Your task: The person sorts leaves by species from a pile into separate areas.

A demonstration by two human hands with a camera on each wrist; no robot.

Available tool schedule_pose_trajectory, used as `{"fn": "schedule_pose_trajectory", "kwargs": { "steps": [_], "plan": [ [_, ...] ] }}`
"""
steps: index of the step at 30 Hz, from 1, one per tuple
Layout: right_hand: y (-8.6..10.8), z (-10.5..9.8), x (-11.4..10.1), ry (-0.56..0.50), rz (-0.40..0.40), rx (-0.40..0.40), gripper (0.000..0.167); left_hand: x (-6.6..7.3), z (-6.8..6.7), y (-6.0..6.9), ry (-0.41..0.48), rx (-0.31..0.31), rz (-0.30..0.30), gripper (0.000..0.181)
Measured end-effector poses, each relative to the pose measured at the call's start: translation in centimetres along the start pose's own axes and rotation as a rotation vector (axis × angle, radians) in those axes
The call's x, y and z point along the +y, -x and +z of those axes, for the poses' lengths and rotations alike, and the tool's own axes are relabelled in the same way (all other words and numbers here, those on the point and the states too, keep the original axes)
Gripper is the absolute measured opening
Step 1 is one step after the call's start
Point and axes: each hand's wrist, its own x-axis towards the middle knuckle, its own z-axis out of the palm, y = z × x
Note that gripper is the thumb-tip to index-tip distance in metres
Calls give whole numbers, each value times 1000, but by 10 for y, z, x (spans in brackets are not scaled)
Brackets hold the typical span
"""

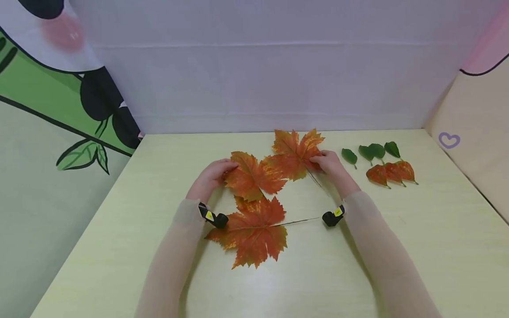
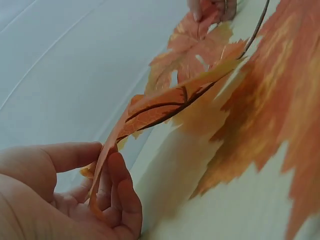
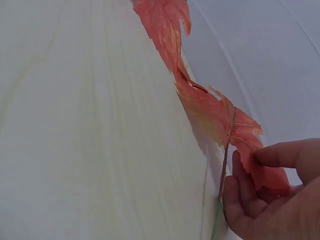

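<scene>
Three large orange-red maple leaves lie close together mid-table. My left hand [image 1: 214,173] pinches the edge of the left maple leaf [image 1: 248,176] between thumb and fingers; in the left wrist view that leaf [image 2: 155,107] is lifted and tilted off the table. At the back, my right hand [image 1: 328,162] pinches the right edge of another maple leaf [image 1: 292,154], whose stem hangs beside the fingers in the right wrist view. The two held leaves overlap where they meet. Nearer me, a third maple leaf [image 1: 254,232] rests flat, its stem pointing right.
Several small green leaves [image 1: 374,151] lie at the back right of the pale wooden table [image 1: 302,274]. Just in front of them are three small orange-red leaves [image 1: 393,172]. A pale backdrop [image 1: 254,84] rises behind the table's far edge, with printed panels at both sides.
</scene>
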Motion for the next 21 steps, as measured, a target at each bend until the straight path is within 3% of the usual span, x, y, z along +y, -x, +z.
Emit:
{"fn": "schedule_pose_trajectory", "kwargs": {
  "steps": [7,16,21],
  "plan": [
    [8,-1,2,15,-13,-3,44,19,-28,-1,-7,61,-66,7],
    [12,0,6,62,-11,28,44,48,-83,11,29,96,-141,6],
    [11,-2,9,85,-1,25,43,57,-112,13,34,152,-200,20]
  ]
}}
